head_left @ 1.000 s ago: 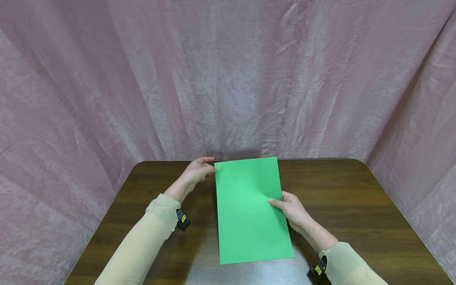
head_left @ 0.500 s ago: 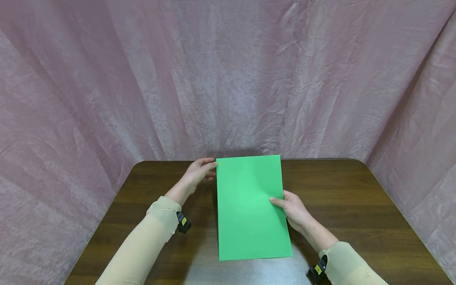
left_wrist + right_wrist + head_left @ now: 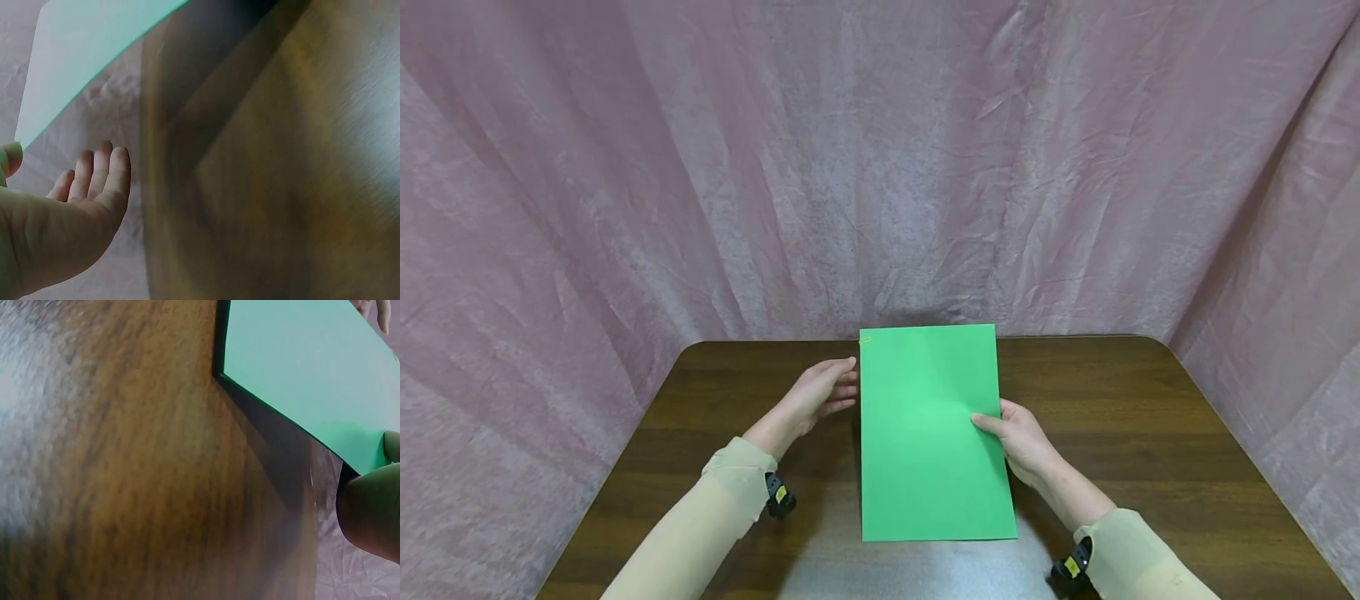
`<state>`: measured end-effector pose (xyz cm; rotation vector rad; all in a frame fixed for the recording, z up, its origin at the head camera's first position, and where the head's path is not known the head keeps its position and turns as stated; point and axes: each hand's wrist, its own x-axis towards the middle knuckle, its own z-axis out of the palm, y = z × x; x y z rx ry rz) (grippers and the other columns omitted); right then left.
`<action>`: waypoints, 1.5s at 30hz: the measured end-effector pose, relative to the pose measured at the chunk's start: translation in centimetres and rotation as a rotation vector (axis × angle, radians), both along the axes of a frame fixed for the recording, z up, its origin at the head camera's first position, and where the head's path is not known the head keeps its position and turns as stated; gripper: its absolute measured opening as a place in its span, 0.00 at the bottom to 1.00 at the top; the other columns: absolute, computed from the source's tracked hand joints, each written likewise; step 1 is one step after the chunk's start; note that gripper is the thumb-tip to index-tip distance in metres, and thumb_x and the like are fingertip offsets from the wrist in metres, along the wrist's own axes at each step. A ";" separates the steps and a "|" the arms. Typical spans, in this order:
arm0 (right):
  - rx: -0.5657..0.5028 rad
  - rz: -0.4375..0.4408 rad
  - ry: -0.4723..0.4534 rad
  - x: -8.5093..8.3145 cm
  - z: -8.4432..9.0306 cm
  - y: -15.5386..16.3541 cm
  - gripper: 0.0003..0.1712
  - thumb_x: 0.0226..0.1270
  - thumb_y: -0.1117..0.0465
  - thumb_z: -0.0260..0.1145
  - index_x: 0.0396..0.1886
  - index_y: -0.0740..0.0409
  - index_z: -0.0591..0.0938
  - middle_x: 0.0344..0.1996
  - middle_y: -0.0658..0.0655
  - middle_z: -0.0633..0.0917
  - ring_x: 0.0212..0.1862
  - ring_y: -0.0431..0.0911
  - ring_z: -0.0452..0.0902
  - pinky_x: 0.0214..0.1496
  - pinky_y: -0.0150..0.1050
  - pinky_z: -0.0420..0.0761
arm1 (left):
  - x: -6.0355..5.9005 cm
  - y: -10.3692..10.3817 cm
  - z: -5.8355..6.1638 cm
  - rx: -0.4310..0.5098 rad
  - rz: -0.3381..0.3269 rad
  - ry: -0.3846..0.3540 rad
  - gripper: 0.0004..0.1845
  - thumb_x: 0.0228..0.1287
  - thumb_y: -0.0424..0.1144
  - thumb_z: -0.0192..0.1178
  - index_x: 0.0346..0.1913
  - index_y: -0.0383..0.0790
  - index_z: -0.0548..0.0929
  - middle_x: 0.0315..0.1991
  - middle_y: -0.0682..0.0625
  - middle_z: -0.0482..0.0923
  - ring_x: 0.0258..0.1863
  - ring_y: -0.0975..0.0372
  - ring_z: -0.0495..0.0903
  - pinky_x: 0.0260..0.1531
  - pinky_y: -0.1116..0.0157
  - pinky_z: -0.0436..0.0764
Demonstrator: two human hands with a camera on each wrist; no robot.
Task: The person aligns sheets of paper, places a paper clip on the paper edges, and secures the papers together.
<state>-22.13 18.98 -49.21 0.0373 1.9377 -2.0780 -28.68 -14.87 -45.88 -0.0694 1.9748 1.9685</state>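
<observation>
A green sheet of paper (image 3: 928,450) is held up over the table, its face toward the head camera. At its upper left corner sits a small yellow paper clip (image 3: 866,340). My right hand (image 3: 1024,437) pinches the sheet's right edge, thumb in front and the other fingers hidden behind it. Beside the left edge, just below the clip, my left hand (image 3: 820,393) has its fingers loosely extended and grips nothing. In the left wrist view the left hand's fingers (image 3: 115,178) are apart from the sheet, with the thumb near its edge.
Under the sheet lies a dark brown wooden table (image 3: 1150,433) with rounded far corners. A pink velvet curtain (image 3: 880,167) hangs close behind it and along the sides. Black wrist devices (image 3: 780,496) are worn at both cuffs.
My left hand has let go of the clipped corner and moved down along the left edge, its fingers straightening. The sheet has risen slightly and turned more upright in the right hand.
</observation>
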 end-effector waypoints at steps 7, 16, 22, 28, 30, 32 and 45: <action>0.004 0.005 0.007 -0.2 0.2 0.1 0.27 0.80 0.63 0.60 0.71 0.72 0.69 0.52 0.60 0.85 0.47 0.47 0.85 0.48 0.41 0.84 | 2.8 1.5 -1.5 0.075 -0.061 -0.080 0.35 0.77 0.54 0.57 0.75 0.35 0.65 0.62 0.38 0.74 0.54 0.53 0.81 0.55 0.55 0.81; -0.016 0.000 0.002 -0.4 0.2 0.2 0.28 0.79 0.63 0.61 0.71 0.73 0.69 0.50 0.59 0.86 0.46 0.47 0.85 0.48 0.41 0.85 | 5.8 3.3 -2.8 0.226 -0.130 -0.132 0.30 0.82 0.47 0.52 0.75 0.31 0.61 0.57 0.42 0.78 0.50 0.58 0.84 0.49 0.58 0.84; -0.023 0.003 0.004 -0.3 0.2 0.2 0.28 0.79 0.63 0.61 0.71 0.73 0.68 0.50 0.59 0.86 0.46 0.47 0.85 0.47 0.41 0.85 | 6.5 3.8 -3.2 0.237 -0.144 -0.111 0.28 0.82 0.44 0.51 0.74 0.30 0.62 0.58 0.41 0.79 0.52 0.56 0.84 0.50 0.57 0.84; -0.022 0.003 0.006 -0.4 0.1 0.1 0.27 0.78 0.64 0.61 0.70 0.74 0.69 0.48 0.58 0.87 0.45 0.47 0.85 0.47 0.41 0.85 | 6.7 4.1 -3.5 0.224 -0.123 -0.093 0.26 0.82 0.41 0.51 0.73 0.29 0.63 0.57 0.40 0.79 0.51 0.56 0.84 0.50 0.57 0.84; -0.020 0.001 0.005 -0.5 0.1 0.1 0.27 0.78 0.64 0.61 0.70 0.74 0.70 0.48 0.58 0.87 0.45 0.46 0.85 0.46 0.41 0.85 | 6.7 4.1 -3.5 0.225 -0.119 -0.090 0.26 0.83 0.40 0.50 0.74 0.29 0.63 0.58 0.40 0.79 0.52 0.56 0.83 0.50 0.57 0.84; -0.019 -0.002 0.003 -0.5 0.1 0.1 0.26 0.78 0.64 0.61 0.69 0.74 0.70 0.48 0.58 0.87 0.44 0.46 0.85 0.46 0.41 0.85 | 6.8 4.2 -3.5 0.227 -0.116 -0.088 0.26 0.83 0.40 0.50 0.74 0.29 0.63 0.58 0.40 0.79 0.53 0.55 0.83 0.51 0.57 0.84; -0.014 0.009 -0.019 -0.2 0.9 0.1 0.27 0.79 0.63 0.61 0.70 0.71 0.69 0.48 0.57 0.87 0.46 0.47 0.85 0.48 0.41 0.84 | 6.9 4.3 -3.3 0.219 -0.093 -0.065 0.25 0.83 0.38 0.49 0.73 0.28 0.63 0.56 0.40 0.80 0.51 0.55 0.84 0.49 0.58 0.84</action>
